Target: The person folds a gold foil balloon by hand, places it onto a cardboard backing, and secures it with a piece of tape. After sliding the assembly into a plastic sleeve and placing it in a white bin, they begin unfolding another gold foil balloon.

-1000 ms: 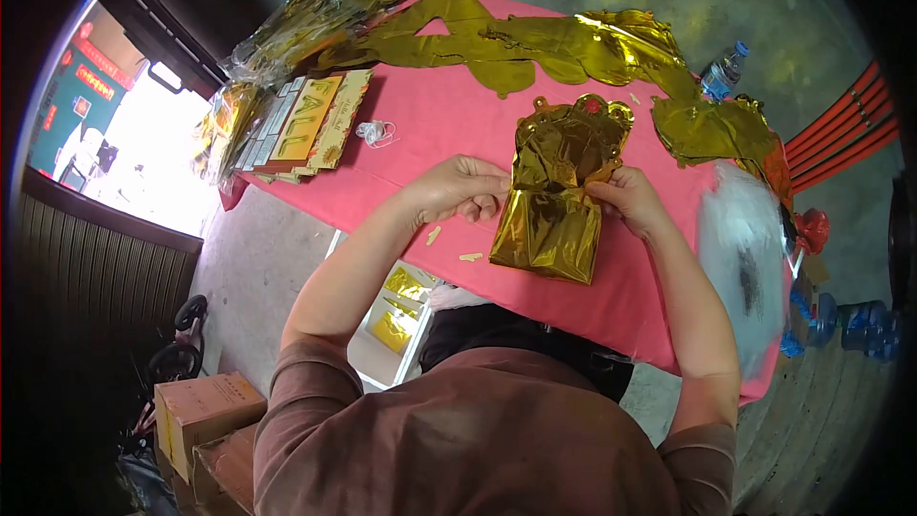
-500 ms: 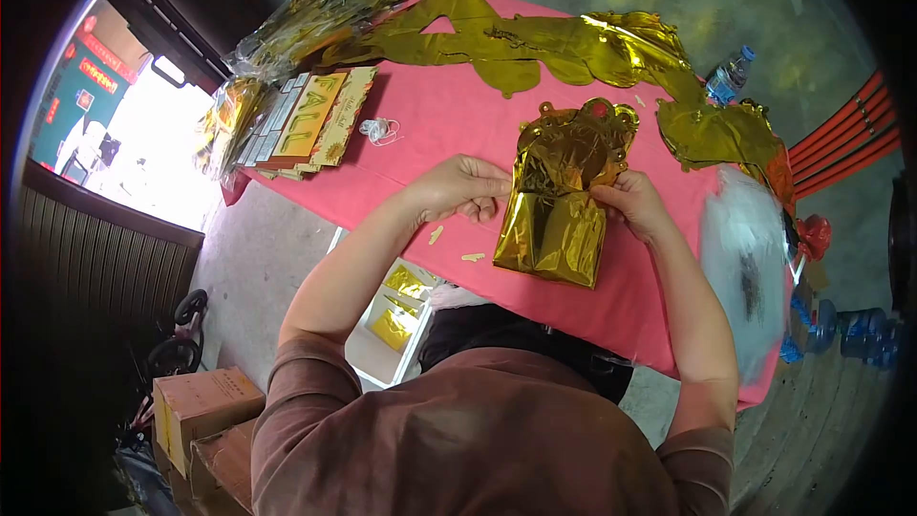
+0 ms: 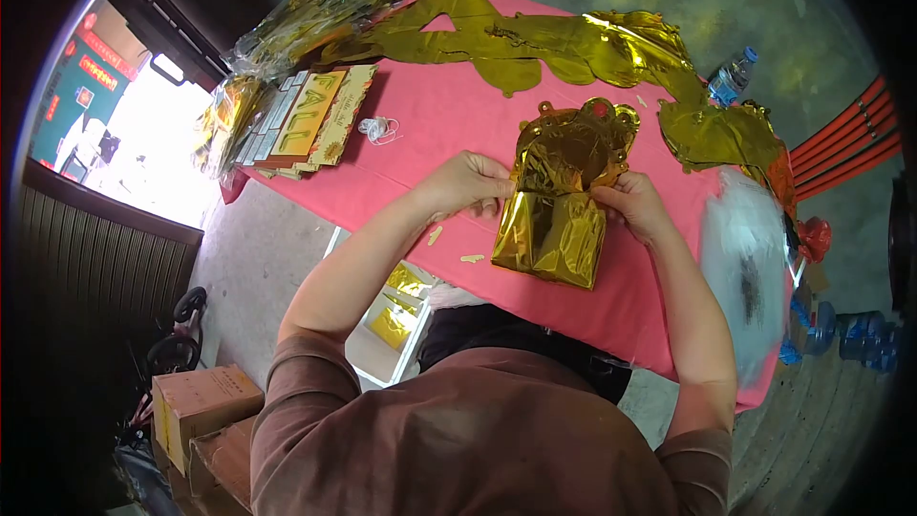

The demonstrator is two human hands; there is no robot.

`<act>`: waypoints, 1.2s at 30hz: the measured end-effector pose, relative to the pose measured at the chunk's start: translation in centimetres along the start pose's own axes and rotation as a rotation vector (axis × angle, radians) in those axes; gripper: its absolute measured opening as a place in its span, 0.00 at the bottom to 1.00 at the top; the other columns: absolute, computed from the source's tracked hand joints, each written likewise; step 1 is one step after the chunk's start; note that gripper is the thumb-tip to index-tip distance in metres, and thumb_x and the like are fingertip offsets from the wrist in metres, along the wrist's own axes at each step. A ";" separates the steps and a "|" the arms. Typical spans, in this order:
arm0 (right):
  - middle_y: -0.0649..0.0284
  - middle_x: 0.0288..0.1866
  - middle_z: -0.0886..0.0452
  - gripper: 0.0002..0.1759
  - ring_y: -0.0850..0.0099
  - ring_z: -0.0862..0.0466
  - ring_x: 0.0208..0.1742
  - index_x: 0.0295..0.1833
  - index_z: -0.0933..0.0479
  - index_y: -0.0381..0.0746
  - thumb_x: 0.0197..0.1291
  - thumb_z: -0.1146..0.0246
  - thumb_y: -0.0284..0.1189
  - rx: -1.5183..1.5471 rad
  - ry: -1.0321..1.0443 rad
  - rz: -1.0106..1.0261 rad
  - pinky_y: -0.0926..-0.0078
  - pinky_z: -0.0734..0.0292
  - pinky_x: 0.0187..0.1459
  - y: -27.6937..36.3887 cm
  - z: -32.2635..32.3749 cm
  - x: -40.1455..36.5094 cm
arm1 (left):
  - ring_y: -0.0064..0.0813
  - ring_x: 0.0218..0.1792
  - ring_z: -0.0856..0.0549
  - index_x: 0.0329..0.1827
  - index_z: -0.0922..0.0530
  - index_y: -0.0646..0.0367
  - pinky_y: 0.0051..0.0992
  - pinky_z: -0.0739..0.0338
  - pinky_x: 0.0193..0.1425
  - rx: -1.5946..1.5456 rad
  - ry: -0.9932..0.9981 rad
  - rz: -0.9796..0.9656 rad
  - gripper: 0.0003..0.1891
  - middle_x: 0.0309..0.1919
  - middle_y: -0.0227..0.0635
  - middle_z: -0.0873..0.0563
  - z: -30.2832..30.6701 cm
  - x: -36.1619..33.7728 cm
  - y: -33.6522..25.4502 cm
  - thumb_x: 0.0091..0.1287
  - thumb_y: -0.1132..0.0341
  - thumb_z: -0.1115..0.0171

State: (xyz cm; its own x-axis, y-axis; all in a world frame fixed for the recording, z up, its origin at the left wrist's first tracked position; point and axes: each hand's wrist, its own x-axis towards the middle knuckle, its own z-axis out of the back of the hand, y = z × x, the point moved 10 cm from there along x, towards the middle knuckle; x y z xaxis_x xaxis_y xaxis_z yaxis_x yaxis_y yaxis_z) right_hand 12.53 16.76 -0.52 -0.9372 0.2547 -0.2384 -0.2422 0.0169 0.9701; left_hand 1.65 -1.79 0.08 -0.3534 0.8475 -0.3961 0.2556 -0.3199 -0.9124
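A shiny gold foil balloon (image 3: 554,220), flat and folded, lies in front of me on the pink tablecloth (image 3: 430,105). Its upper end is crumpled, with small tabs along the edge. My left hand (image 3: 468,186) pinches its left edge about halfway up, the other fingers curled. On the opposite edge, my right hand (image 3: 630,203) grips the foil between thumb and fingers at a similar height. A crease runs across the foil between both hands. Small pale strips (image 3: 472,258) rest on the cloth below my left hand.
More flat gold foil balloons (image 3: 449,33) stretch along the far edge, and another gold foil piece (image 3: 702,134) is at right. Packaged cards (image 3: 320,115), white string (image 3: 378,130), a water bottle (image 3: 733,76) and a clear plastic bag (image 3: 745,248) are on the table. Cardboard boxes (image 3: 205,406) stand lower left.
My left hand's fingers have shifted slightly on the foil edge, and the lower end of the foil has moved a little. Otherwise the scene is nearly the same.
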 end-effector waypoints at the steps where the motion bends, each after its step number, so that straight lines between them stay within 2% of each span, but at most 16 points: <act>1: 0.72 0.27 0.19 0.06 0.86 0.28 0.22 0.40 0.19 0.39 0.59 0.34 0.29 -0.012 0.006 -0.002 0.89 0.37 0.22 0.0 0.0 0.0 | 0.16 0.19 0.20 0.37 0.16 0.62 0.15 0.29 0.18 0.011 -0.007 -0.021 0.07 0.21 0.30 0.17 0.1 0.2 -0.1 0.64 0.67 0.35; 6: 0.73 0.27 0.20 0.05 0.86 0.28 0.22 0.38 0.19 0.39 0.59 0.34 0.29 -0.039 -0.009 0.004 0.89 0.38 0.21 0.0 -0.1 0.1 | 0.14 0.19 0.23 0.33 0.16 0.63 0.16 0.31 0.20 0.127 -0.117 -0.066 0.04 0.21 0.29 0.17 0.2 0.6 -0.5 0.61 0.71 0.34; 8: 0.73 0.27 0.20 0.05 0.86 0.28 0.22 0.37 0.19 0.39 0.59 0.34 0.29 -0.042 -0.006 0.011 0.89 0.38 0.21 0.0 -0.1 0.1 | 0.13 0.20 0.24 0.32 0.17 0.64 0.17 0.30 0.23 0.145 -0.118 -0.173 0.03 0.21 0.28 0.17 0.1 1.3 -0.5 0.59 0.73 0.35; 12: 0.73 0.27 0.20 0.04 0.86 0.29 0.21 0.37 0.20 0.40 0.59 0.35 0.29 -0.050 -0.021 0.014 0.89 0.39 0.20 0.1 -0.2 0.0 | 0.12 0.20 0.26 0.27 0.19 0.64 0.17 0.30 0.25 0.137 -0.193 -0.243 0.03 0.20 0.26 0.19 -0.2 0.9 -1.0 0.59 0.75 0.36; 14: 0.72 0.27 0.20 0.04 0.87 0.30 0.20 0.37 0.20 0.39 0.59 0.36 0.28 -0.063 -0.021 0.019 0.89 0.40 0.20 0.1 -0.2 0.0 | 0.11 0.22 0.28 0.24 0.23 0.62 0.16 0.32 0.26 0.309 -0.328 -0.435 0.06 0.18 0.22 0.24 0.9 1.2 -1.2 0.59 0.77 0.37; 18: 0.73 0.26 0.20 0.04 0.87 0.30 0.20 0.38 0.20 0.40 0.59 0.35 0.29 -0.112 -0.044 0.017 0.89 0.40 0.20 0.4 -0.3 -0.2 | 0.08 0.25 0.27 0.31 0.26 0.59 0.12 0.31 0.30 0.257 -0.296 -0.382 0.07 0.24 0.20 0.24 0.0 0.7 -1.4 0.60 0.77 0.34; 20: 0.73 0.26 0.21 0.04 0.87 0.30 0.20 0.38 0.20 0.40 0.59 0.35 0.29 -0.118 -0.049 0.009 0.89 0.40 0.20 0.2 -0.1 -0.1 | 0.07 0.26 0.28 0.35 0.27 0.59 0.11 0.32 0.30 0.053 -0.306 -0.570 0.08 0.26 0.19 0.25 0.0 0.2 -2.1 0.60 0.79 0.36; 22: 0.72 0.26 0.20 0.07 0.86 0.29 0.20 0.39 0.20 0.37 0.60 0.34 0.30 -0.094 -0.035 0.013 0.88 0.37 0.19 0.0 -0.1 0.2 | 0.06 0.27 0.28 0.36 0.27 0.59 0.11 0.32 0.31 0.041 -0.263 -0.562 0.08 0.27 0.19 0.25 -0.6 -0.1 -2.5 0.60 0.80 0.36; 27: 0.72 0.25 0.20 0.08 0.86 0.28 0.20 0.40 0.20 0.38 0.59 0.33 0.31 -0.101 -0.036 0.010 0.87 0.36 0.19 -0.2 -0.1 0.2 | 0.05 0.27 0.28 0.35 0.27 0.59 0.10 0.33 0.30 0.066 -0.211 -0.567 0.08 0.27 0.18 0.25 -0.7 0.2 -2.0 0.61 0.80 0.37; 29: 0.72 0.25 0.20 0.08 0.86 0.28 0.20 0.40 0.20 0.37 0.59 0.33 0.31 -0.095 -0.034 0.020 0.87 0.36 0.20 -0.2 -0.1 0.2 | 0.06 0.26 0.27 0.36 0.24 0.60 0.10 0.33 0.29 0.103 -0.196 -0.572 0.05 0.27 0.19 0.22 -0.3 0.7 -1.2 0.62 0.79 0.38; 31: 0.73 0.26 0.21 0.06 0.86 0.30 0.20 0.38 0.21 0.40 0.60 0.35 0.31 -0.095 -0.046 0.024 0.89 0.40 0.20 0.1 -0.2 0.0 | 0.06 0.27 0.26 0.38 0.21 0.61 0.10 0.32 0.29 0.128 -0.220 -0.539 0.04 0.27 0.19 0.21 -0.4 0.4 -1.2 0.63 0.79 0.38; 36: 0.73 0.26 0.21 0.06 0.86 0.30 0.19 0.37 0.20 0.40 0.60 0.35 0.31 -0.101 -0.042 0.037 0.89 0.40 0.19 0.4 -0.3 -0.1 | 0.07 0.28 0.24 0.43 0.17 0.64 0.11 0.29 0.31 0.261 -0.303 -0.429 0.07 0.27 0.22 0.17 0.0 -0.3 -1.3 0.65 0.75 0.39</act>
State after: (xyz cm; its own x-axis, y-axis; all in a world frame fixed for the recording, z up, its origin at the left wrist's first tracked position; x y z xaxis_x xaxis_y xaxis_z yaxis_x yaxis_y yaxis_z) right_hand 12.50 16.42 -0.15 -0.9351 0.2940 -0.1979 -0.2333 -0.0904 0.9682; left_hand 1.46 -1.62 1.37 -0.6281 0.7773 0.0376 -0.1838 -0.1012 -0.9777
